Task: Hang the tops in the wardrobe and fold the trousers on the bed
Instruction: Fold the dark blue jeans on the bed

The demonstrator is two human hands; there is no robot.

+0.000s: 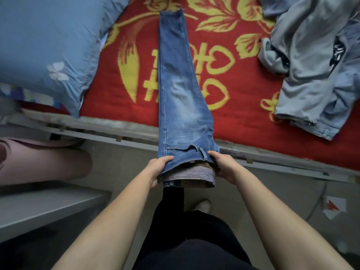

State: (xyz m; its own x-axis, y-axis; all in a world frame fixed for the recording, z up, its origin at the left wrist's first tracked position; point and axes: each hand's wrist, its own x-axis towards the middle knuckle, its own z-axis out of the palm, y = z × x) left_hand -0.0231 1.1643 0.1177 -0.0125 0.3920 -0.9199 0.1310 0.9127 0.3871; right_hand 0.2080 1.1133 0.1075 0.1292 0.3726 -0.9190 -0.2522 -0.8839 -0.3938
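Red bedspread (224,117), jeans (181,90) laid lengthwise mid-frame; our left hand (158,168) and right hand (227,166) pinch the waistband (187,159), thumbs on top. We'd keep it taut, fold hemward

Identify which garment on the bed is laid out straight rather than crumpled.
The blue jeans, stretched along the red blanket with the left hand and right hand gripping the waistband; the grey top at the right lies crumpled.

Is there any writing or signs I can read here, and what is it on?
"囍", it seems: big yellow character on the red blanket, middle hidden by the jeans.
Dark print on the grey top: too crumpled to read.
The paper on the floor: blurred.
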